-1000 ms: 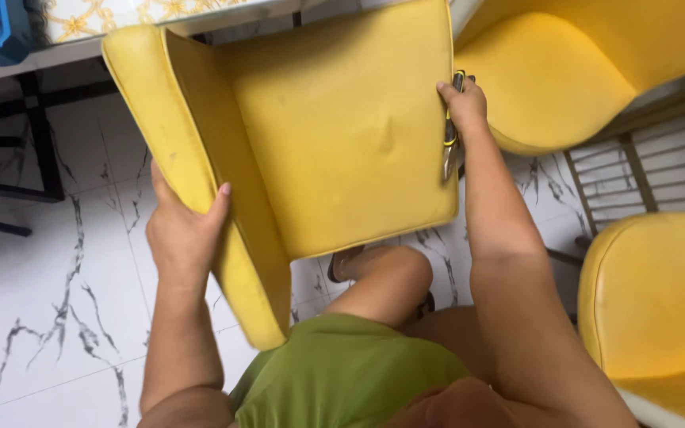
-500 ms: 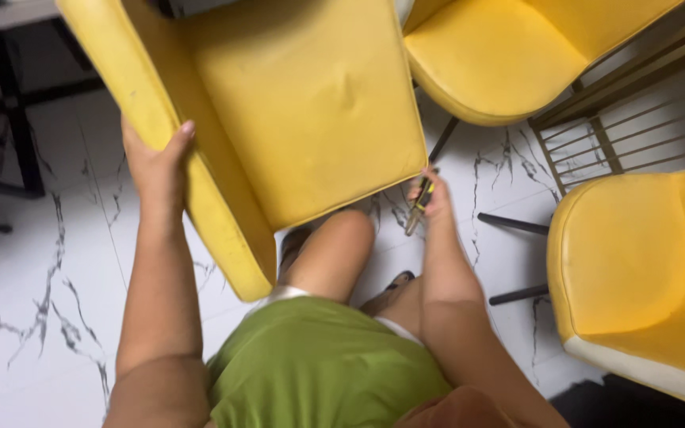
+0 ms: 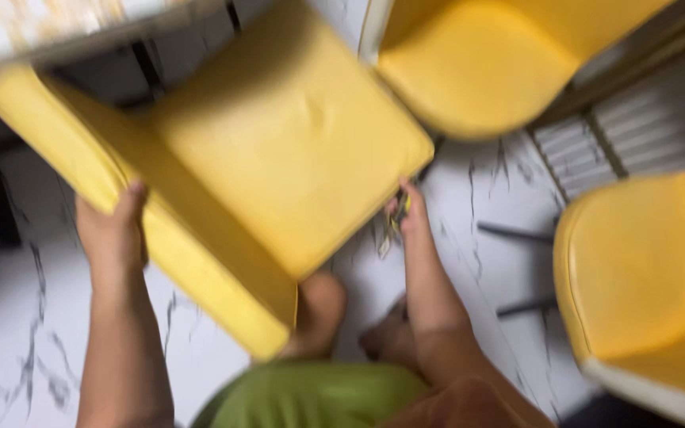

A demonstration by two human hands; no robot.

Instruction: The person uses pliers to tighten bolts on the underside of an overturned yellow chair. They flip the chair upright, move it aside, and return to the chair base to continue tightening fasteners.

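Left hand (image 3: 109,230) grips yellow chair (image 3: 279,174) edge; right hand (image 3: 407,214) at corner

White marble-veined floor (image 3: 25,349) under yellow chairs (image 3: 644,277) and bare feet (image 3: 390,341).

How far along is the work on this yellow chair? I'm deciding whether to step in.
Done: nothing shows as finished; the picture is blurred. In hand: the left hand grips the backrest of the tilted chair, and the right hand holds a small tool at the seat's edge. Left: the chair isn't standing upright yet.
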